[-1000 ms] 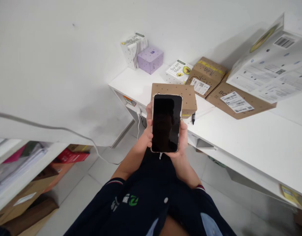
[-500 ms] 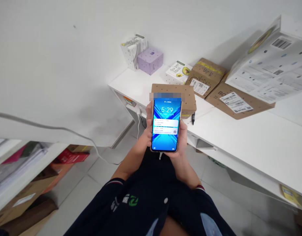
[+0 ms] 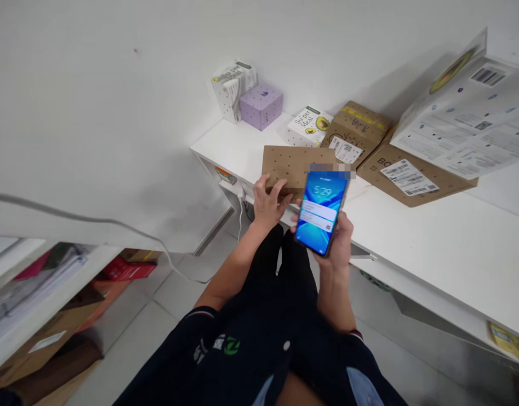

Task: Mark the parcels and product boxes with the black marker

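Left hand (image 3: 267, 207) spread, fingers at near edge of cardboard box (image 3: 288, 161) (can't confirm contact). Box sits on desk (image 3: 428, 248) just beyond it, long axis side to side; left's nearer. Right hand (image 3: 339, 242) grips lit phone (image 3: 319, 217).

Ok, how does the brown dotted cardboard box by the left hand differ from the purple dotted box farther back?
The brown dotted cardboard box looks wider than the purple dotted box. The left hand is at the brown box; no hand is near the purple one. A rectangular phone with a lit blue screen hides part of the brown box; nothing covers the purple one. Both sit on the white table.
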The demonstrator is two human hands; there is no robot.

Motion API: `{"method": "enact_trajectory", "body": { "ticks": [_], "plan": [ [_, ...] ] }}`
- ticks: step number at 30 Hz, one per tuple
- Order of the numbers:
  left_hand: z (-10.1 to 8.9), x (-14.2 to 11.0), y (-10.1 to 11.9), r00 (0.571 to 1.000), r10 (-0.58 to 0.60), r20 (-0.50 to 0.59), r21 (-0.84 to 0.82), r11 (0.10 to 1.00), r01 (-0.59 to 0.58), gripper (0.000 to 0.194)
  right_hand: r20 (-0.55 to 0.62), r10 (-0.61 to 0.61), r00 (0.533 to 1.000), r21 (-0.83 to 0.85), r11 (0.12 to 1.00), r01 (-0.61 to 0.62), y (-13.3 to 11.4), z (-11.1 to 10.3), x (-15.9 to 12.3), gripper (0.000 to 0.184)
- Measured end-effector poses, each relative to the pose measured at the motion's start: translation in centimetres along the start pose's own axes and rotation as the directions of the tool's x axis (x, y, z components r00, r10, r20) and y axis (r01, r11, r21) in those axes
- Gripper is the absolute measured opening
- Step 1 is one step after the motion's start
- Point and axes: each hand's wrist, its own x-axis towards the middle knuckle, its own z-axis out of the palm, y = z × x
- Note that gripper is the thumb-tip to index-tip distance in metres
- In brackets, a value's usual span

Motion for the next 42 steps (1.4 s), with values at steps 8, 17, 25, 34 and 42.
{"method": "enact_trajectory", "body": {
  "ticks": [8, 17, 25, 34, 42],
  "plan": [
    [0.6, -0.1, -0.8, 0.994, 0.112, 0.0, 0.142, 0.984, -0.111, 0.05, -0.334, -0.661, 0.671, -0.91, 0.041, -0.413, -1.8, -12.6, 2.1, 0.066],
    [-0.8, 0.1, -1.0, 0.99, 0.136, -0.033, 0.006, 0.991, -0.135, 0.06, -0.424, -0.606, 0.673, -0.785, -0.124, -0.607, -1.7, -16.5, 4.1, 0.061],
    [-2.4, 3.0, -2.2, 0.788, -0.519, 0.331, -0.431, 0.659, 0.616, 0.062, -0.22, -0.472, 0.854, -0.91, -0.217, -0.354, -2.0, -12.2, 7.8, 0.052],
    [-4.6, 3.5, -2.1, 0.668, -0.578, 0.468, -0.661, 0.273, 0.699, 0.051, -0.191, -0.302, 0.934, -0.944, -0.204, -0.259, -0.7, -10.2, 11.6, 0.053],
    [-0.6, 14.5, -0.1, 0.787, -0.611, 0.083, -0.766, 0.467, 0.442, 0.062, -0.148, -0.413, 0.899, -0.976, -0.088, -0.201, 0.3, -12.5, 12.1, 0.054]
  ]
}}
